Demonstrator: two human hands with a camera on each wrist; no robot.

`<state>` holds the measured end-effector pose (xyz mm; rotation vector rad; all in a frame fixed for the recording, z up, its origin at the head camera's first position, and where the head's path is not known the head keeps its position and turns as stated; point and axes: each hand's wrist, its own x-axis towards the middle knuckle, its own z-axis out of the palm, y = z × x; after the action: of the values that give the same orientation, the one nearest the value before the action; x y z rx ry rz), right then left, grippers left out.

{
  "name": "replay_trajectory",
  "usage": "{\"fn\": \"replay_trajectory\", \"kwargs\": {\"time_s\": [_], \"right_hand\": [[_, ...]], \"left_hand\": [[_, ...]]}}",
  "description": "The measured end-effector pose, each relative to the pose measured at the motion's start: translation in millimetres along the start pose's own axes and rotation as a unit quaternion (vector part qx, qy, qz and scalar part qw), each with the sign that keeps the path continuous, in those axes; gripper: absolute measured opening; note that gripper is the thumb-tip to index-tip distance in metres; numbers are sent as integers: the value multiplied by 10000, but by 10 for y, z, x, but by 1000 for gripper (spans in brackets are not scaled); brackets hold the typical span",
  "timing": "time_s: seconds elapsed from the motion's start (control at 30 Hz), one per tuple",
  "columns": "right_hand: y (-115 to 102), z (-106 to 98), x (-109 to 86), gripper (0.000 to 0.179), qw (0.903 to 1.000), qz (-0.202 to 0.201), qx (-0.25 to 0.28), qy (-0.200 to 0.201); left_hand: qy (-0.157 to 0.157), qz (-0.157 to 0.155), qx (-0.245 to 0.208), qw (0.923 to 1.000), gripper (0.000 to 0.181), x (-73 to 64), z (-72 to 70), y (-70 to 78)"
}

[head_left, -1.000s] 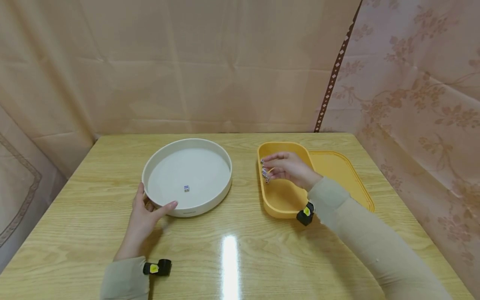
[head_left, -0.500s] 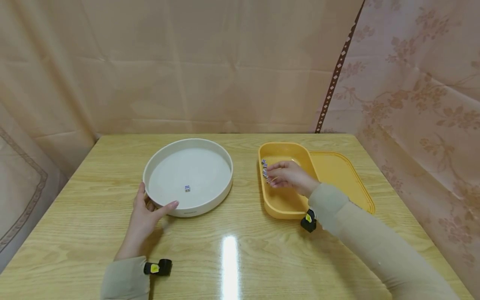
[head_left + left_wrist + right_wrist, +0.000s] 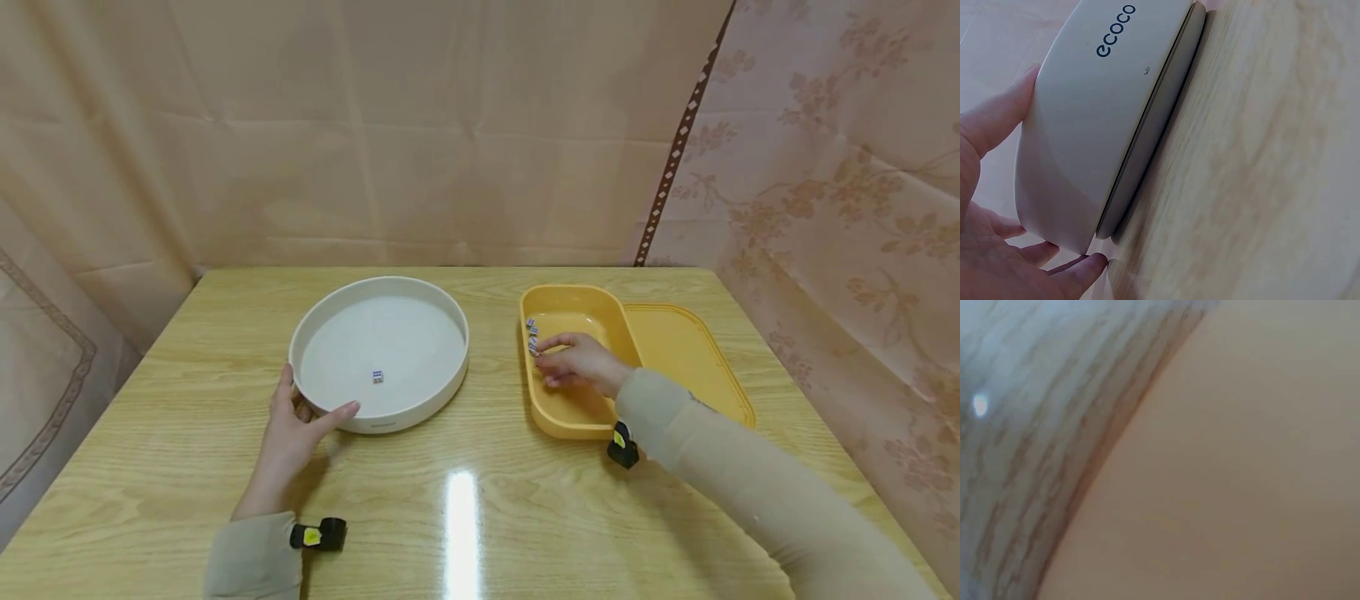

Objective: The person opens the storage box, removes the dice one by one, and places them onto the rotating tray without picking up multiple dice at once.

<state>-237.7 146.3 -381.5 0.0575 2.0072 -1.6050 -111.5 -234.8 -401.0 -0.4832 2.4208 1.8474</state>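
A shallow round white tray [image 3: 420, 404] stands on the table at the left, marked "ecoco" on its side. A single die [image 3: 378, 377] lies on its floor. My left hand [image 3: 292, 433] holds the tray at its near-left edge, the thumb at the rim and the fingers at its lower side in the left wrist view. Over at the right, my right hand [image 3: 585, 362] reaches into a yellow box [image 3: 573, 432]. Several dice [image 3: 532, 331] line the box's left wall by the fingertips. Whether a die is between those fingers is too small to see.
A flat yellow lid [image 3: 678, 350] lies against the box's right side on the wooden table [image 3: 390, 508]. Curtains [image 3: 420, 150] hang behind the table's far edge. Box wall and wood grain fill the right wrist view, blurred.
Inside the box, my right hand has lowered slightly toward me, away from the upper dice, which show more clearly. My left hand and the white tray stay in place.
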Motion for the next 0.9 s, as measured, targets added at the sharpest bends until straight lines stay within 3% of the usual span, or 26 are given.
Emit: {"fn": "replay_trajectory", "kwargs": {"time_s": [0.37,0.9], "right_hand": [[40,-41,50,40,9995,204,-162,-196],[56,-34,60,36,9994,266,-173,-154]], "left_hand": [[10,-138,53,9999,125,-10,9,20],[13,-151,119,9998,125,-24,-8,22]]}}
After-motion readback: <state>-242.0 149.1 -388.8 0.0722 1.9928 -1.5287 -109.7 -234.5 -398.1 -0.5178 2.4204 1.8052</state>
